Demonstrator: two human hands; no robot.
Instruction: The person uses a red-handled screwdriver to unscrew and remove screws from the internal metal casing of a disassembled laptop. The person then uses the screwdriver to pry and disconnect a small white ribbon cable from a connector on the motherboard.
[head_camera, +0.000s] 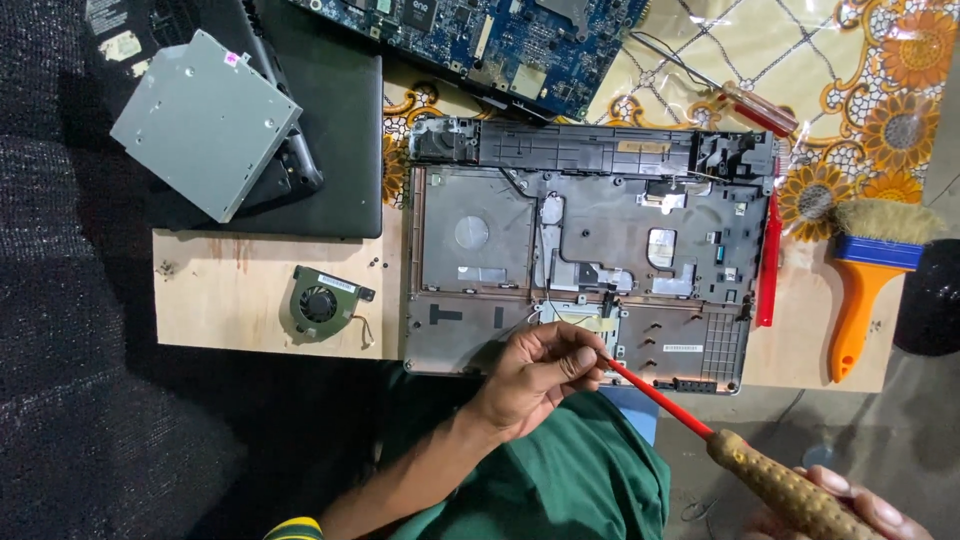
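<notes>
1. Chassis (560, 240): the stripped laptop base lay flat and open side up on a wooden board (220, 300), its front edge toward the person and partly over the board's near edge.

2. To its left, a drive (205, 120) rested on a closed black laptop (340, 130). A small fan (322, 303) lay loose on the board, apart from the chassis. Neither was in the way; leaving them there seemed sound.

3. A blue motherboard (480, 35) sat beyond the chassis at the table's far edge.

4. The left hand (540, 365) was pressed together at the fingertips, pinching the red shaft near its tip over the chassis front edge. Guiding the tip this way likely kept it from skating onto the thin wires beside it. The fastener under the tip was hidden by the fingers.

5. The screwdriver (700, 425) ran down and right from that pinch. Its shaft was steeply slanted; bringing it more upright would probably seat the tip better.

6. The right hand (840, 505) was wrapped round the knurled brown handle at the frame's bottom edge, only partly in view. Turning from here while the left merely steadied seemed the safer division.

7. A red tool (768, 260) lay along the chassis's right side, a second screwdriver (760, 108) beyond it, and a brush (870, 270) at far right.
</notes>
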